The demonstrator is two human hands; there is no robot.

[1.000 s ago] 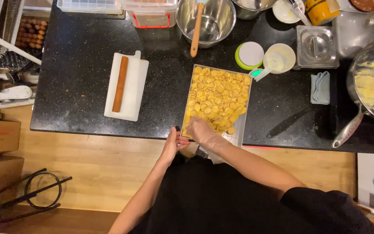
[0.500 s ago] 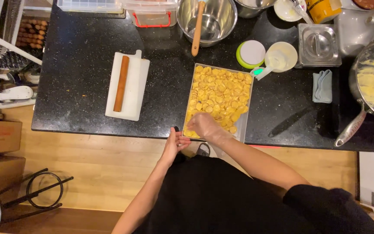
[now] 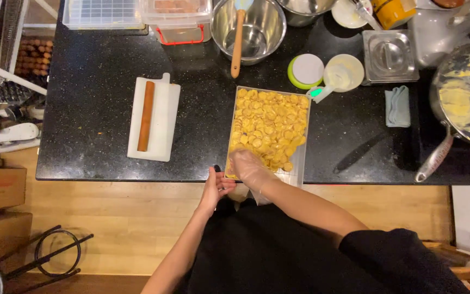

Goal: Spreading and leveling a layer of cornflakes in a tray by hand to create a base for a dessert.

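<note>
The rectangular tray (image 3: 300,163) sits at the near edge of the black table (image 3: 93,109), its near end reaching just past the edge, and it is packed almost full with small round yellow pasta pieces (image 3: 267,122); only a bare strip shows at the near right corner. The right hand (image 3: 248,167), in a thin clear glove, lies palm-down on the near left end of the tray, fingers spread loosely over the pieces rather than clamped on any one I can make out. The left hand (image 3: 215,188) is just off the table edge beside the tray's near left corner, fingers curled together; whether it pinches anything is too small to tell. The work in hand looks like laying or tidying pieces in the last rows, and by my judgement the next move calls for a light touch so the neighbours are not shoved or squashed. Further out, a white board (image 3: 161,117) carries a wooden rolling pin (image 3: 146,115) to the left, a steel bowl (image 3: 251,27) with a wooden-handled spatula (image 3: 237,46) stands behind the tray, and a pan (image 3: 463,100) smeared with yellow filling sits at the far right.
</note>
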